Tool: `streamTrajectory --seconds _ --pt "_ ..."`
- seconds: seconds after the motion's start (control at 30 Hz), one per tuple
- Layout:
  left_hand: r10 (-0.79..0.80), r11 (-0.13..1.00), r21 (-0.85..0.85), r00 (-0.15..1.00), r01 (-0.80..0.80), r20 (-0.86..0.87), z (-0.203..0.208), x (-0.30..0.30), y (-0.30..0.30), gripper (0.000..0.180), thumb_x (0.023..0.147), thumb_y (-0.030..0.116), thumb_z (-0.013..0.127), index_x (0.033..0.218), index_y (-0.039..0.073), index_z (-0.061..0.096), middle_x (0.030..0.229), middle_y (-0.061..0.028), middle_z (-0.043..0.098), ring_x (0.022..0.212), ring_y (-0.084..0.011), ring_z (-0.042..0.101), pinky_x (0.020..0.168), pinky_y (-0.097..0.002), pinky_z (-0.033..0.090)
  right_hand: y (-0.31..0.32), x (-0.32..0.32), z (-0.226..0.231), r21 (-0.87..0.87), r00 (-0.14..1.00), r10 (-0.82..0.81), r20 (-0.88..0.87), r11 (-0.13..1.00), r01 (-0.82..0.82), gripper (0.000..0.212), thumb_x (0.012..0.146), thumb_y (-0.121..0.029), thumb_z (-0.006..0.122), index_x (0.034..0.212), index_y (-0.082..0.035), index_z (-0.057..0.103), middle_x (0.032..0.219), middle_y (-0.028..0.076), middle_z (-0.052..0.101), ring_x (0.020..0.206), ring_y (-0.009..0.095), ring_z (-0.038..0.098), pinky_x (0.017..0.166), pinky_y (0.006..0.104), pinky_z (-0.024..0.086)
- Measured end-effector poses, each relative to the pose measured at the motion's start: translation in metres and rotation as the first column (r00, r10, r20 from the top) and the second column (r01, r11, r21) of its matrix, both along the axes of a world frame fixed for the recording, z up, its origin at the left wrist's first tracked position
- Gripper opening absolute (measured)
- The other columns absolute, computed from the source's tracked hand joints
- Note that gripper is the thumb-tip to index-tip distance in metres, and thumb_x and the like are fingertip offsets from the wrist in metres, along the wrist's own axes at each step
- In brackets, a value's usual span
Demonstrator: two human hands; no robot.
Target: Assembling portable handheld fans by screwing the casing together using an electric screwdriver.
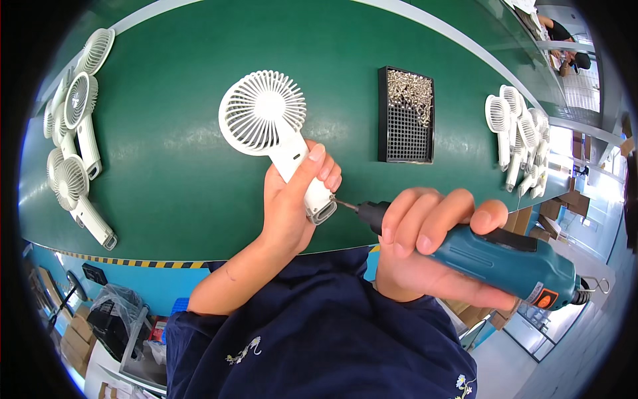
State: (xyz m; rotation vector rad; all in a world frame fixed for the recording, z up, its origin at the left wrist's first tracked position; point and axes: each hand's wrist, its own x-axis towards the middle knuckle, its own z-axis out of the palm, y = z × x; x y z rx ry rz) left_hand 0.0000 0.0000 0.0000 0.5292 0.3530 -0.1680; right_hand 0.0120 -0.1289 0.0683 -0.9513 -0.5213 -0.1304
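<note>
The left hand (286, 196) and the right hand (419, 233) are both curled in a grip by the near edge of a smooth green worktop (179, 186). Along the worktop's left edge lies a group of white plastic fans (70, 184) with round ribbed heads, some overlapping. To their right, the left hand's fingers and thumb wrap the handle of a white plastic handheld fan with a round ribbed grille (266, 110), its head slanting toward the far edge. A thin metal bit (347, 205) reaches the handle's lower end; its exact seating is too small to tell. Nearer the far edge, a black rectangular tray (383, 120) carries small silvery screws (409, 90). The right hand clasps a teal-and-black cylindrical electric screwdriver (505, 259), which bears the bit. More white ribbed fans (527, 130) crowd the worktop's right edge.
</note>
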Motion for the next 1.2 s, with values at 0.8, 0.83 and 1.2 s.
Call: streamTrajectory --seconds 0.8,0.83,1.2 --pt "0.002 1.000 -0.004 1.000 -0.002 0.003 -0.002 -0.003 0.002 0.015 0.094 0.016 0.057 0.089 0.007 0.047 0.073 -0.0009 0.045 0.069 -0.0123 0.045 0.068 -0.0302 0.043 0.004 -0.003 0.019 0.079 0.994 -0.106 0.034 0.992 0.103 0.071 0.080 -0.069 0.057 0.113 -0.007 0.045 0.069 0.007 0.050 0.044 0.016 0.045 0.045 0.0312 0.040" --pt "-0.008 1.000 -0.020 1.000 0.009 0.021 -0.004 -0.002 0.003 0.014 0.095 0.016 0.056 0.089 0.006 0.048 0.074 -0.0016 0.047 0.072 -0.0133 0.048 0.074 -0.0331 0.045 -0.003 0.000 0.022 0.080 0.993 -0.104 0.052 0.992 0.099 0.071 0.081 -0.068 0.056 0.115 -0.007 0.045 0.071 0.007 0.050 0.045 0.016 0.045 0.046 0.0310 0.041" --pt "0.130 0.989 -0.088 0.983 -0.119 0.127 0.002 0.008 0.005 0.017 0.099 0.021 0.048 0.099 0.004 0.050 0.100 -0.0168 0.064 0.104 -0.0321 0.060 0.101 -0.0484 0.042 -0.024 -0.001 0.007 -0.495 0.657 -0.346 -0.670 0.867 -0.048 0.030 0.078 -0.005 0.069 0.105 0.000 0.059 0.085 0.011 0.067 0.047 0.005 0.047 0.042 0.0204 0.037"
